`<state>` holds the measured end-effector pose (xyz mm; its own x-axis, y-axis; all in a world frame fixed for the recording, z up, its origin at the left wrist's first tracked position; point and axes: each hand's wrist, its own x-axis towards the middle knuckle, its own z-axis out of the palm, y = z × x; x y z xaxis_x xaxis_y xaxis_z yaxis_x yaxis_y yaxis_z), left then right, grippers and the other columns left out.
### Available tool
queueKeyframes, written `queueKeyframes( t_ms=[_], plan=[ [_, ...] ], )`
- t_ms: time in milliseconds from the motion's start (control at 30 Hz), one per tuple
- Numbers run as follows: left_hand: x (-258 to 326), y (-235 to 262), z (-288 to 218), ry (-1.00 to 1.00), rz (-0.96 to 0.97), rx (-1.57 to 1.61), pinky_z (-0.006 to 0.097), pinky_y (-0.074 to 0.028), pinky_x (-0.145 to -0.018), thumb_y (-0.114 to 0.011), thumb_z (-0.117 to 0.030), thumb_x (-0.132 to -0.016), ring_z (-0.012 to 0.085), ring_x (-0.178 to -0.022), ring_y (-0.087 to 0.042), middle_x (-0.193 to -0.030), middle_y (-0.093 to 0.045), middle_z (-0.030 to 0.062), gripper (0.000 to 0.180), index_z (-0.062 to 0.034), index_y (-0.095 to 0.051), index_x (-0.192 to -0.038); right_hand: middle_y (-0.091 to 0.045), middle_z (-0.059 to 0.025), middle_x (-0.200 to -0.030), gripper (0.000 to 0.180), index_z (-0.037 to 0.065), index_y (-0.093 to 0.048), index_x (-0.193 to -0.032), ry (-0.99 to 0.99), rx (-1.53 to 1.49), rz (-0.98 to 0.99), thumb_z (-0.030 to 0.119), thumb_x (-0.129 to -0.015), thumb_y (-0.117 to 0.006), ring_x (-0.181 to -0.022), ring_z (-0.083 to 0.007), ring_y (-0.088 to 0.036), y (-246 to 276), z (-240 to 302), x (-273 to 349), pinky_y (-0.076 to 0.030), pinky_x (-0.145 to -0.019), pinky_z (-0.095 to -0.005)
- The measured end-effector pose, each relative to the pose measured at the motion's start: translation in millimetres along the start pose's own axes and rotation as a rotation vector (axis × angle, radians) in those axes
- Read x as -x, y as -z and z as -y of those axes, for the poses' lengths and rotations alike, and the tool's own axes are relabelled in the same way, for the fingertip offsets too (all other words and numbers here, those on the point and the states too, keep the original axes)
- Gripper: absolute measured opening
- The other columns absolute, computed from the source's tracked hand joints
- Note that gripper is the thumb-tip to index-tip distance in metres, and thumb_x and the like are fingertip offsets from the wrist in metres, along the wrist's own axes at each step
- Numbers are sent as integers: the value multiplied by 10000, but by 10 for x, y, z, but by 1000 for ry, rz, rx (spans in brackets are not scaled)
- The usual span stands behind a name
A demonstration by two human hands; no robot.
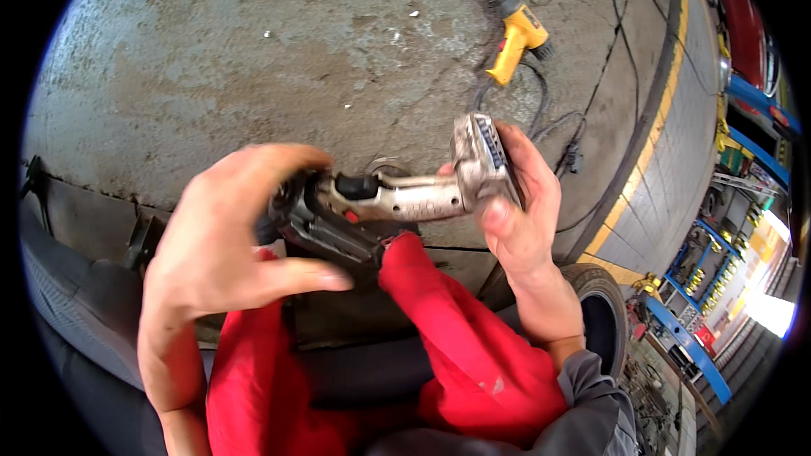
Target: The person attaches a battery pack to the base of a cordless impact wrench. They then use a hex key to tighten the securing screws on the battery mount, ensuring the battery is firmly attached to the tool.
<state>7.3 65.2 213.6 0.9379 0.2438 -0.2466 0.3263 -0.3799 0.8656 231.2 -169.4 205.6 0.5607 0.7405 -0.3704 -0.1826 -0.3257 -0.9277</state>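
Note:
A worn cordless drill-like power tool [420, 197] with a dirty pale grip lies sideways above my knees. My right hand [534, 192] grips the battery end of it, thumb in front and fingers behind. On the grip sit a black trigger [357, 187] and a small red button. The tool's dark head points toward my left hand [221, 232], which curves around it with the thumb stretched out and apart. Whether the left fingertips touch the head, I cannot tell; that end is partly hidden and blurred.
On the stained concrete floor [253, 84] ahead lies a yellow heat gun [517, 42] with a dark cable. A tyre [601, 308] stands beside my right arm. Past the yellow floor edge [629, 190] are blue racks [688, 346]. Dark seats [93, 304] are at left.

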Motion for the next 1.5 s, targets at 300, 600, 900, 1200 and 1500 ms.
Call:
queueKeyframes(
  t_ms=[300,600,900,1200,1500],
  plan=[
    [1,-709,477,282,-198,1216,454,-479,-1196,-1064,-378,-697,261,-1394,-597,-1515,-593,146,1260,-12,-331,-1654,-713,-163,-1271,867,-96,-479,-1524,76,-508,-119,394,-938,-888,-1144,-298,-742,-10,-138,-155,-594,-1023,-459],
    [4,-385,91,417,-407,1049,340,-591,-842,-935,-400,-834,158,-945,-693,-1094,-711,55,751,13,-606,-1368,-693,-166,-1256,955,-45,-437,-1555,-87,-426,102,510,-908,-869,-1139,-221,-692,-71,-43,-199,-567,-982,-372],
    [-11,-245,146,500,-366,1109,332,-598,-881,-659,-439,-1069,177,-1000,-730,-1180,-746,119,617,57,-589,-1430,-689,-2,-1044,564,-23,-586,-1399,-318,-302,48,405,-1063,-735,-948,-68,-616,-134,58,-215,-506,-828,-261],
    [-5,-237,195,505,-352,1099,316,-588,-881,-630,-465,-1077,177,-985,-729,-1206,-740,134,644,69,-580,-1434,-691,-7,-1020,454,22,-644,-1183,-385,-368,32,452,-1063,-724,-946,-80,-639,-143,-54,-188,-528,-830,-280],
    [-14,-92,234,477,-325,1050,344,-595,-913,-650,-501,-1055,207,-1049,-743,-1226,-737,146,696,74,-578,-1439,-733,-79,-1140,600,-25,-553,-1420,-337,-457,94,382,-1035,-770,-953,-135,-708,-131,-76,-167,-588,-848,-306]
  ],
)
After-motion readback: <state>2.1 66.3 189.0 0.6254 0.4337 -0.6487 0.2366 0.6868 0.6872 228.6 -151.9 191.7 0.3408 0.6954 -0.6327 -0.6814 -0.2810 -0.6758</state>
